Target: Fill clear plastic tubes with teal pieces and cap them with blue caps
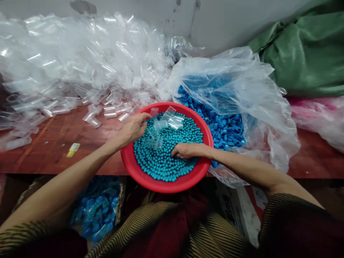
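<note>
A red basin [126, 165] holds a bed of small turquoise beads [161, 165]. Several clear plastic tubes [160, 124] lie on the beads toward the back. My left hand [135, 128] hangs over the basin's left rim, fingers bent but apart, the index fingertip close beside a clear tube [154, 112]. Over the middle of the beads is my right hand [185, 150], its fingers curled together with the tips down at the beads; what they hold, if anything, is hidden.
A large heap of clear tubes [94, 64] covers the back left of the red-brown table [88, 150]. Blue plastic caps [225, 129] spill from a clear bag [258, 93] to the right. Green fabric [309, 53] sits behind. Below the table edge are blue bagged items [99, 211].
</note>
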Demonstrator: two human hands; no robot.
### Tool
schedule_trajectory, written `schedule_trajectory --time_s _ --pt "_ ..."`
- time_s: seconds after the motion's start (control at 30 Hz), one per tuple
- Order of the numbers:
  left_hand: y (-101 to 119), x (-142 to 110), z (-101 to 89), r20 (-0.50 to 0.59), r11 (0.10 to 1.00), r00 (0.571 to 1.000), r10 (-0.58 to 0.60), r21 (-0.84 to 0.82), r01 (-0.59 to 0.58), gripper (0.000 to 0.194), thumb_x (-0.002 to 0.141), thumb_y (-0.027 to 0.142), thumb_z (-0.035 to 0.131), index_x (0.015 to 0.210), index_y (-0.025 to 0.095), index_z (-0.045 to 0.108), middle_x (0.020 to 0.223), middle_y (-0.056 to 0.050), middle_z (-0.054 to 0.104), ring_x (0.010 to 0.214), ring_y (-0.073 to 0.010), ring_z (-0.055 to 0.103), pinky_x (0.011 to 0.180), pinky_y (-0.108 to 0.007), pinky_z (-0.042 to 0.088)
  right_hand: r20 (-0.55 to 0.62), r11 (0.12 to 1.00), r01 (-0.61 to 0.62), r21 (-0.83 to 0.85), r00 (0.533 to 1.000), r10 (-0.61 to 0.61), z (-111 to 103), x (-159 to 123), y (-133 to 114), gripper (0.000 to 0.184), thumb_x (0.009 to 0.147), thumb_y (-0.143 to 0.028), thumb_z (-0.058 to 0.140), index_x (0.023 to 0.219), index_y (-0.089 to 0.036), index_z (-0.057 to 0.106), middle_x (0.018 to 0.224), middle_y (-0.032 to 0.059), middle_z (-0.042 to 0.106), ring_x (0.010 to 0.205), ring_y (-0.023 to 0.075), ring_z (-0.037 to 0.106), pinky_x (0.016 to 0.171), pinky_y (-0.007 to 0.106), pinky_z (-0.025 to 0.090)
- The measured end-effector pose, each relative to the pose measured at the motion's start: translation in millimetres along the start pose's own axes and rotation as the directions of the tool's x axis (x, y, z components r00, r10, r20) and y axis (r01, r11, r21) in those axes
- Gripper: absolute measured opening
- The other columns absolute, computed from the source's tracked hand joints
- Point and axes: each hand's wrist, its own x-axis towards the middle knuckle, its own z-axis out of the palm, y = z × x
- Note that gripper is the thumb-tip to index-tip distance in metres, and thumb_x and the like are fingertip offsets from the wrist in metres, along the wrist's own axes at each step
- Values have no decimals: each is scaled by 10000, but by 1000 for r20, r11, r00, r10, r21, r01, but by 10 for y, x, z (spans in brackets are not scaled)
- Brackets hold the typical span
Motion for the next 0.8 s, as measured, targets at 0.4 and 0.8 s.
schedule_trajectory --time_s 0.4,0.8 --pt "161 -306 262 468 923 869 -160 383 -37 303 849 281 441 1092 123 531 1014 -171 644 924 -298 631 724 -353 461 -156 884 47 -466 979 -134 13 435 -282 253 896 -132 354 1028 -118 569 1036 116 594 690 156 517 541 274 362" --pt "291 -210 181 366 747 909 -198 -544 382 285 607 319 673 829 158 596 588 48 509 547 -106 471 521 -217 348 -581 921 156 358 809 89 -97 -34 -254 244 842 -135 512 1082 -157 548 927 43 618 673 104 563 685 259 451"
